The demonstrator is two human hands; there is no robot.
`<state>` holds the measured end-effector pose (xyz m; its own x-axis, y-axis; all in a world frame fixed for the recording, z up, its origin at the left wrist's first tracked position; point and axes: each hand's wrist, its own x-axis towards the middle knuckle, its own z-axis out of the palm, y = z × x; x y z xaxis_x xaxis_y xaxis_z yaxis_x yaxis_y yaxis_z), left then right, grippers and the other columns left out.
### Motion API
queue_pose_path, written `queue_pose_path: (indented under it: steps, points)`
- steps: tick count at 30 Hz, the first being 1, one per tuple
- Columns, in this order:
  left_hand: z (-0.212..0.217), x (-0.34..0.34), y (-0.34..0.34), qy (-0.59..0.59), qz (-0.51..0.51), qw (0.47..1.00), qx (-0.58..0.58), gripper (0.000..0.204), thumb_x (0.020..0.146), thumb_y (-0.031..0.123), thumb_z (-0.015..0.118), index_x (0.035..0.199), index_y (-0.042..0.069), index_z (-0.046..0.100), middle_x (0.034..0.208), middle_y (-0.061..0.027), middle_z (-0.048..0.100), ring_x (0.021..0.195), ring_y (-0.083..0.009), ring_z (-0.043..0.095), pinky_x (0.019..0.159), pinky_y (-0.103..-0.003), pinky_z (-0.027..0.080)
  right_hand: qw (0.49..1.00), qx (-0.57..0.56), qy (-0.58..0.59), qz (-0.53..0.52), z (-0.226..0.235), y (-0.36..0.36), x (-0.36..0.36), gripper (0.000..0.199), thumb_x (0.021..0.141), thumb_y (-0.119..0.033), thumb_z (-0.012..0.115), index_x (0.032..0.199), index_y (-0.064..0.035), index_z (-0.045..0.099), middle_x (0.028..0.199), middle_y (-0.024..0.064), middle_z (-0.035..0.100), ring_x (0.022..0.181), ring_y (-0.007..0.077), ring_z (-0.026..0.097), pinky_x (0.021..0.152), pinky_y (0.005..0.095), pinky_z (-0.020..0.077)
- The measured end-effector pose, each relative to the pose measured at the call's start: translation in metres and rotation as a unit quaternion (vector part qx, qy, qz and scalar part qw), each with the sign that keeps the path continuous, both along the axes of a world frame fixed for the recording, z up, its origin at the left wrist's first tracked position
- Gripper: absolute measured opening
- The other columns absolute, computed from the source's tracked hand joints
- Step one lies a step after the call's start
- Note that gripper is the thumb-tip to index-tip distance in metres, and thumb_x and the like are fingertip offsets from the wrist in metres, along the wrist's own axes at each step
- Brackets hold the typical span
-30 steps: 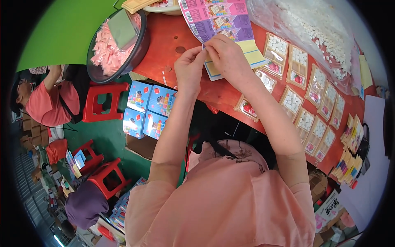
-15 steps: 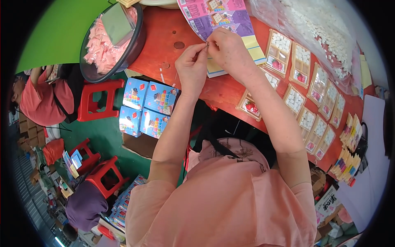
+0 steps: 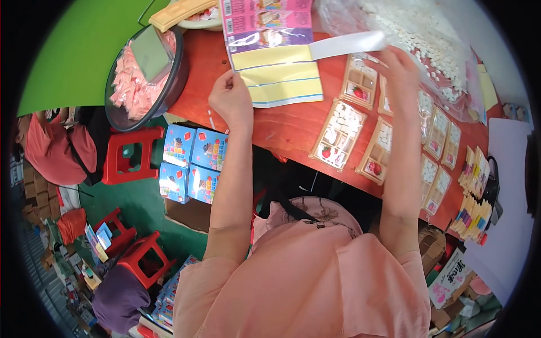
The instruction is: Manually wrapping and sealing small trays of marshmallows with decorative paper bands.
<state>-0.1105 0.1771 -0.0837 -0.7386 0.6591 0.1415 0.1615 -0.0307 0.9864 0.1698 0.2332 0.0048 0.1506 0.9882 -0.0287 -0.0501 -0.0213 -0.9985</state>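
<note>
A sheet of pink and purple printed stickers [image 3: 276, 73] lies on the red table, its lower rows bare yellow backing with blue lines. My left hand [image 3: 232, 100] is closed in a pinch at the sheet's left edge. Off to the right, my right hand [image 3: 399, 70] grips the end of a peeled sticker strip [image 3: 346, 46], its pale underside showing. The strip's other end still meets the sheet's right edge. Beneath and beside my right arm stand several small beige trays [image 3: 338, 135] with white pieces and a strawberry picture; the arm hides some of them.
A dark basin [image 3: 179, 84] of pink packets stands at the table's left, with blue printed boxes [image 3: 191, 163] below. A clear bag of white pieces [image 3: 434, 56] lies at the back right. Wrapped sticks [image 3: 473, 217] sit at the right edge. Red stools [image 3: 132, 155] and people are leftward.
My hands have moved apart: the left to the sheet's left edge, the right far rightward with a sticker strip peeling away. The sheet has shifted left, and my view has turned slightly.
</note>
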Motion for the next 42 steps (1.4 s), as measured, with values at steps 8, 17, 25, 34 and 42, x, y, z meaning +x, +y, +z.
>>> queue_pose_path:
  steps: [8,17,25,34,42]
  points:
    - [0.050,0.034,-0.021,0.438,0.032,0.898,0.027,0.028,0.088,0.002,0.068,0.116,0.000,0.064,0.113,-0.0135,0.062,0.112,-0.0314,0.054,0.089,-0.039,0.049,0.961,0.178,-0.186,-0.098,0.039,-0.090,0.050,0.014,0.093,0.001,0.063,0.107,0.0008,0.064,0.112,0.0066,0.068,0.095,0.0171,0.069,0.086,0.0294,0.0534]
    - [0.103,0.112,-0.093,-0.280,-0.380,0.880,0.057,0.028,0.103,0.010,0.056,0.126,-0.005,0.061,0.109,-0.0125,0.069,0.092,-0.0155,0.068,0.081,-0.030,0.057,0.774,0.411,-0.482,0.006,0.027,-0.142,-0.010,0.031,0.076,-0.011,0.076,0.105,-0.0083,0.066,0.116,0.0109,0.060,0.118,0.0333,0.054,0.093,0.0435,0.0455]
    - [0.075,0.093,-0.092,-0.351,-0.423,0.830,-0.097,0.029,0.104,0.018,0.055,0.120,-0.005,0.064,0.101,-0.0138,0.070,0.081,-0.0193,0.069,0.064,-0.031,0.060,0.992,-0.021,-0.096,0.074,-0.012,-0.178,0.035,0.025,0.099,-0.014,0.065,0.122,-0.0054,0.062,0.109,0.0026,0.064,0.094,0.0094,0.061,0.077,0.0237,0.0506]
    - [0.029,0.081,-0.097,-0.243,-0.367,0.893,-0.098,0.043,0.108,0.033,0.045,0.122,-0.004,0.061,0.109,-0.0140,0.068,0.093,-0.0184,0.067,0.078,-0.030,0.058,0.997,0.058,-0.026,-0.044,-0.030,-0.214,0.022,0.018,0.100,-0.008,0.062,0.118,-0.0058,0.061,0.099,0.0003,0.063,0.084,0.0062,0.058,0.073,0.0212,0.0495]
    - [0.017,0.071,-0.096,-0.028,-0.337,0.940,-0.041,0.035,0.106,0.026,0.052,0.114,-0.005,0.066,0.107,-0.0110,0.070,0.100,-0.0147,0.064,0.092,-0.028,0.050,0.984,0.031,0.155,-0.081,-0.047,-0.214,0.039,0.013,0.101,-0.006,0.059,0.114,-0.0052,0.061,0.099,0.0050,0.064,0.080,0.0104,0.060,0.072,0.0253,0.0509]
